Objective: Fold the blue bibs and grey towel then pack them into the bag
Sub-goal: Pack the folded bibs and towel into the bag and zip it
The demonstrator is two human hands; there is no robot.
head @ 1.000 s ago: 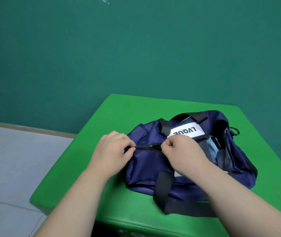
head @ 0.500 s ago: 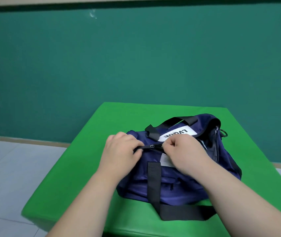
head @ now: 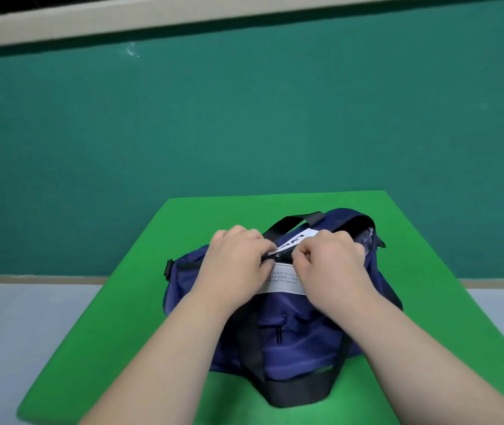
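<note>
Both your hands pinch the zip (head: 280, 256) of the bag (head: 300, 332) lying mid green table (head: 115, 348), left hand (head: 238, 259) anchoring, right hand (head: 330, 262) at the pull; packing seems done, so draw it toward the table's right edge.

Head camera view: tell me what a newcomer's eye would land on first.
The navy bag sits in the middle of the bright green table, its right end gaping open. Over its top the left hand and right hand meet, both gripping the bag at the zip between them. Behind, a teal wall fills the upper picture.
</note>
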